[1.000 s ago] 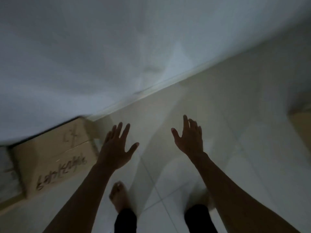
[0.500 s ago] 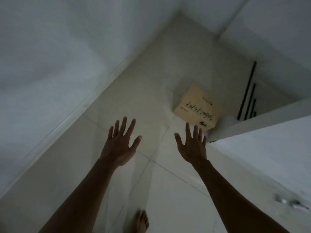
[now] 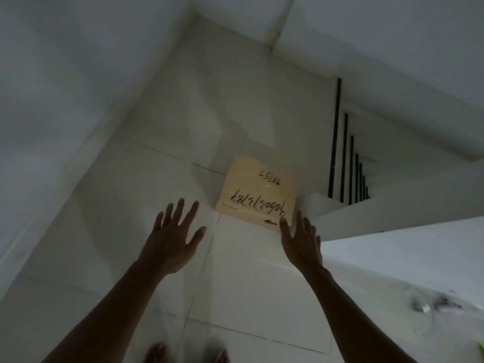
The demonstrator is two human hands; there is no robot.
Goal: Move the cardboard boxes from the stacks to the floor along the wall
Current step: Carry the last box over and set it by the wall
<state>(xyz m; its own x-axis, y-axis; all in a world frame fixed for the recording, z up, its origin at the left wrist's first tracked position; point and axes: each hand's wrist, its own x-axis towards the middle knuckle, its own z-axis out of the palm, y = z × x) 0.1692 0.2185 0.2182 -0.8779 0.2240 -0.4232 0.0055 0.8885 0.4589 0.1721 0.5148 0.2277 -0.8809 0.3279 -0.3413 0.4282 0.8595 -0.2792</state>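
Note:
A tan cardboard box (image 3: 258, 189) with black handwriting on its top stands ahead on the pale tiled floor, next to a low white step. My left hand (image 3: 171, 242) is stretched forward, fingers spread, holding nothing, short of the box and to its left. My right hand (image 3: 301, 242) is also spread and holds nothing; its thumb tip overlaps the box's near right corner in the picture, and I cannot tell whether it touches.
A white wall (image 3: 65, 100) runs along the left to a far corner. Black railing bars (image 3: 345, 158) and white stair steps (image 3: 366, 218) lie to the right. A small metal object (image 3: 429, 306) sits on the white surface at right. My bare feet (image 3: 183, 355) show at the bottom.
My view has swung right, away from the box by the left wall, and the lettered box by the stairs has come closer. Both hands stay spread and reach toward it.

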